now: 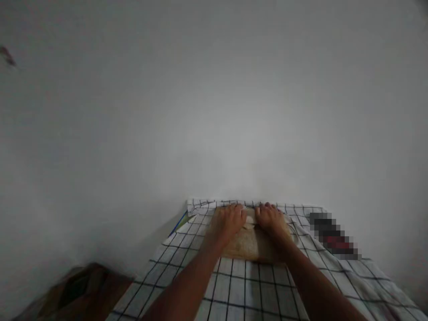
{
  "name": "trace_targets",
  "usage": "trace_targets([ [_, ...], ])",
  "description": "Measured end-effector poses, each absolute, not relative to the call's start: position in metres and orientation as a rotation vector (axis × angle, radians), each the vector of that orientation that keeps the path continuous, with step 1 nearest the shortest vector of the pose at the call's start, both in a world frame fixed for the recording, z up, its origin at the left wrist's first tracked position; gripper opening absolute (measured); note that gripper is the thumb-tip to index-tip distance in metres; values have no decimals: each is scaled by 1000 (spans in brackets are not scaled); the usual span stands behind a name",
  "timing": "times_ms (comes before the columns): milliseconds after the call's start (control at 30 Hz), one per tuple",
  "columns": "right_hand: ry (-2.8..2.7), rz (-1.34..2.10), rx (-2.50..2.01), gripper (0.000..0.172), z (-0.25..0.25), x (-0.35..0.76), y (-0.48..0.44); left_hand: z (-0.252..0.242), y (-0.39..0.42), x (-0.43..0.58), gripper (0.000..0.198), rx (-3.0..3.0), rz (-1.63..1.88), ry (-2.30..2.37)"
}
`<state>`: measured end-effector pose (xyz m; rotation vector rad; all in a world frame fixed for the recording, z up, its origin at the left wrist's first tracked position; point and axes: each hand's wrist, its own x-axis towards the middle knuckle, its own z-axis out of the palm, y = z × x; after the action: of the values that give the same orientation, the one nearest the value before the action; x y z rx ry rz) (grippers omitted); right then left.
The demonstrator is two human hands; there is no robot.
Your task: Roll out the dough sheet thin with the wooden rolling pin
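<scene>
A light wooden board (244,247) lies on the cloth, dusted with a pale powder. Both forearms reach forward over it. My left hand (230,218) is palm down near the board's far side, its fingers together and bent forward. My right hand (271,217) is beside it on the right in much the same pose, fingers curled down. In the gap between them shows a pale, dough-like piece (249,223). Whatever lies under the palms and fingers is hidden, and the picture is dim and soft.
A white cloth with dark checks (234,285) covers the table, whose far edge meets a plain pale wall (240,111). A blurred-out dark and red item (334,238) is at the right edge. Brownish objects (80,290) stand low at the left.
</scene>
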<state>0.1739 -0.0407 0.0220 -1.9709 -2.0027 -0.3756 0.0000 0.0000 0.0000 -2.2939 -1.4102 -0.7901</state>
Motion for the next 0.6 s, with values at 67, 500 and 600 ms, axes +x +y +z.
trace_targets([
  [67,-1953,-332,-1999,40,20,173,-37,-3,4,2,22,-2296,-798,-1410],
  [500,-1754,-154,-2044,44,10,173,-9,4,11,7,24,-2325,-697,-1441],
  [600,-1755,-143,-2039,44,11,173,-10,7,13,7,25,-2353,-672,-1412],
])
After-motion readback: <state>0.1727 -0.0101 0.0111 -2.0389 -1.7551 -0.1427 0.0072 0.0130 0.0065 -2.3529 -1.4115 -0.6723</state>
